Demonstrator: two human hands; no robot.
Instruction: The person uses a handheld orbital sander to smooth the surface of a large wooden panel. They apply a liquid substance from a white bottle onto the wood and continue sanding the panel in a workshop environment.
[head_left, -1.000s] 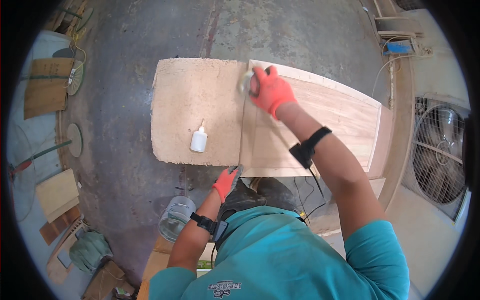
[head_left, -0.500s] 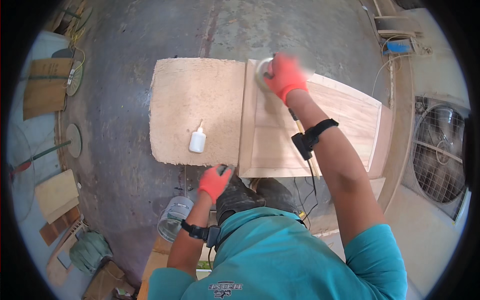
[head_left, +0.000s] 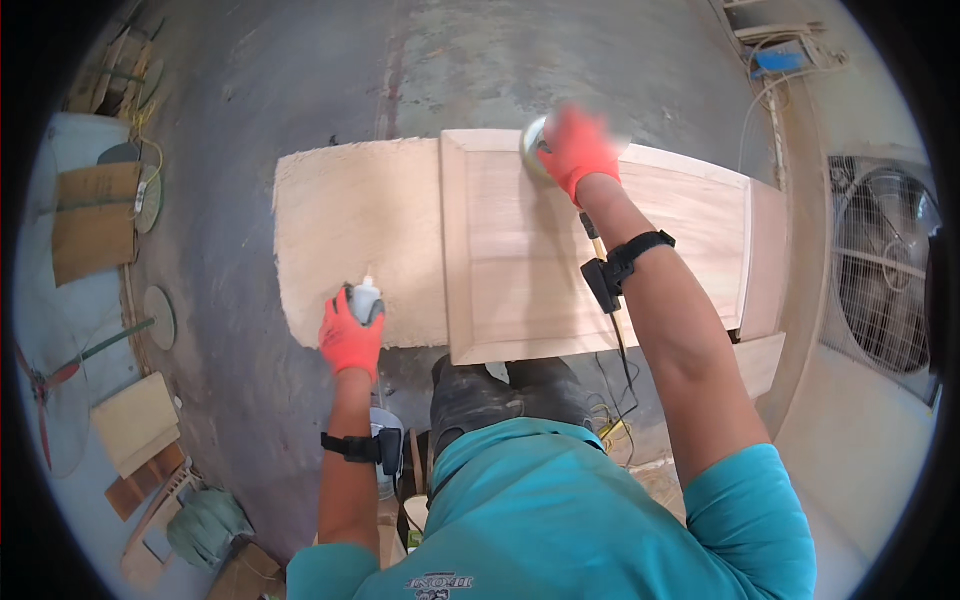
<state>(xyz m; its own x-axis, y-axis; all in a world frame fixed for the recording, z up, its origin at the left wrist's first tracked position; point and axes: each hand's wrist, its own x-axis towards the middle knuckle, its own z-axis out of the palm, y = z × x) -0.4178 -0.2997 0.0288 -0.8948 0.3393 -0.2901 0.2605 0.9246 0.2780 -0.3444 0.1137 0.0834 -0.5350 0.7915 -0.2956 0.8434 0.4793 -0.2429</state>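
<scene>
The left hand (head_left: 351, 335) has its grip round a white bottle (head_left: 366, 300) over the rough board (head_left: 360, 205); picking it up looks the step, calling next for a steady lift; beyond, the right hand (head_left: 580, 150) grips a round pale object (head_left: 532, 146) at the framed panel's far edge (head_left: 487, 142).

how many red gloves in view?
2: one glove on the left hand, at the white bottle; another on the right hand, holding a pale round item. Others could be hidden in the side clutter.
</scene>
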